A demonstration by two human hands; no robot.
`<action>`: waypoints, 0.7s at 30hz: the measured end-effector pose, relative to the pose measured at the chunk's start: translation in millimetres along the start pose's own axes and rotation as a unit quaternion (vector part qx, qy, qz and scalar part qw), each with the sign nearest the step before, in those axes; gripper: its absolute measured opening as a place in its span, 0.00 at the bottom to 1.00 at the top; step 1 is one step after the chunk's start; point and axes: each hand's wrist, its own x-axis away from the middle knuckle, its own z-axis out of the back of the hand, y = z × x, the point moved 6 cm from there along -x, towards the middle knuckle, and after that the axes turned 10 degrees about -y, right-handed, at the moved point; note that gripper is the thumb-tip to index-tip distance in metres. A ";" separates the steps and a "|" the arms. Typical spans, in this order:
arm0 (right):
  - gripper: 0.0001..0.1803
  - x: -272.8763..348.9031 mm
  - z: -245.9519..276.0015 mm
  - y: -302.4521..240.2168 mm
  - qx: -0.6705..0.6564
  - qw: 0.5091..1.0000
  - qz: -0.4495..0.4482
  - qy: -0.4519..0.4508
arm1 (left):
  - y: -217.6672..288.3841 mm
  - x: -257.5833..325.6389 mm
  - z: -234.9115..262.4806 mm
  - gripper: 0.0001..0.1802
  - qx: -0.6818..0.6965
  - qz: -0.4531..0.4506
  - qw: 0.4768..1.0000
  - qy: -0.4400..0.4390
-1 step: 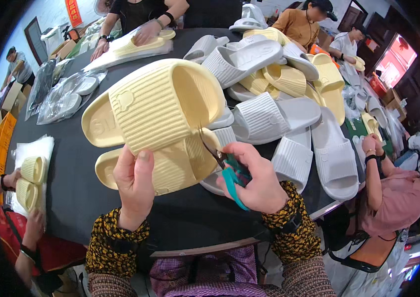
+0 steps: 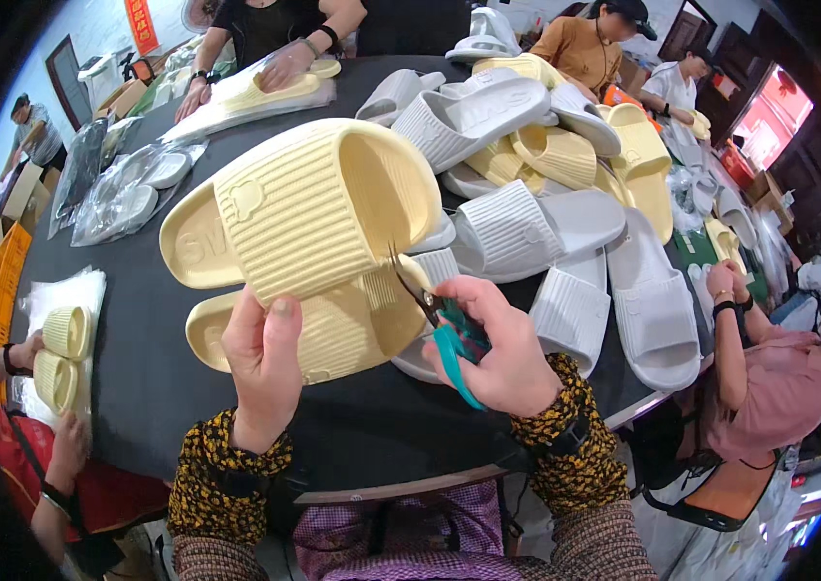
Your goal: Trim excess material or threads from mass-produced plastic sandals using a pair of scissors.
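Observation:
My left hand (image 2: pixel 270 363) pinches a pair of pale yellow slide slippers, thumb up, by the edge of the upper slipper's strap. That upper slipper (image 2: pixel 299 223) has a ribbed strap with a small raised bear-head outline. Below it, the second yellow slipper (image 2: pixel 333 334) is partly covered by the upper one and my fingers. Closed around the teal handles of small scissors (image 2: pixel 449 358) is my right hand (image 2: pixel 507 349). The blades point up and left, their tips at the upper slipper's edge beside the strap opening. Whether they touch it, I cannot tell.
Grey and yellow slippers (image 2: pixel 517 228) lie heaped on the black table (image 2: pixel 362 436), right of my hands. Bagged grey slippers (image 2: pixel 130 198) lie at far left. Co-workers surround the table; one at left holds small yellow slippers (image 2: pixel 62 334) over plastic bags, another sits at right.

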 end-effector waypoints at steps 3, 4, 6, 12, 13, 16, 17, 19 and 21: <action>0.25 -0.7 -0.3 2.6 -0.004 1.000 0.004 0.018 | 2.5 1.0 -2.6 0.17 0.007 0.005 1.000 -0.028; 0.25 -0.5 -0.4 1.2 0.002 1.000 0.015 0.015 | 5.1 0.2 -3.8 0.17 0.008 0.004 1.000 -0.029; 0.25 0.6 1.1 -0.5 0.000 1.000 -0.002 0.008 | 7.7 -1.2 -9.0 0.16 -0.020 0.023 0.998 -0.052; 0.24 0.3 -0.2 3.0 0.005 1.000 -0.015 0.020 | 6.5 -2.6 -10.6 0.15 -0.043 0.012 0.997 -0.065; 0.24 0.4 0.1 2.8 0.000 1.000 -0.013 0.023 | 6.0 -2.3 -10.5 0.15 -0.042 0.011 0.997 -0.066; 0.24 1.4 1.6 1.7 0.005 1.000 -0.006 0.028 | 2.5 -2.0 -12.9 0.15 -0.040 0.013 0.997 -0.072; 0.24 1.9 2.1 1.7 0.006 1.000 -0.006 0.029 | 3.0 -2.4 -14.5 0.14 -0.050 0.006 0.996 -0.074; 0.24 2.2 1.1 3.6 -0.005 0.999 -0.017 0.028 | 4.7 -2.4 -14.9 0.14 -0.063 -0.004 0.995 -0.077; 0.25 2.7 -0.2 6.5 0.005 0.999 -0.010 0.030 | 2.1 -0.4 -14.5 0.14 -0.034 0.012 0.997 -0.072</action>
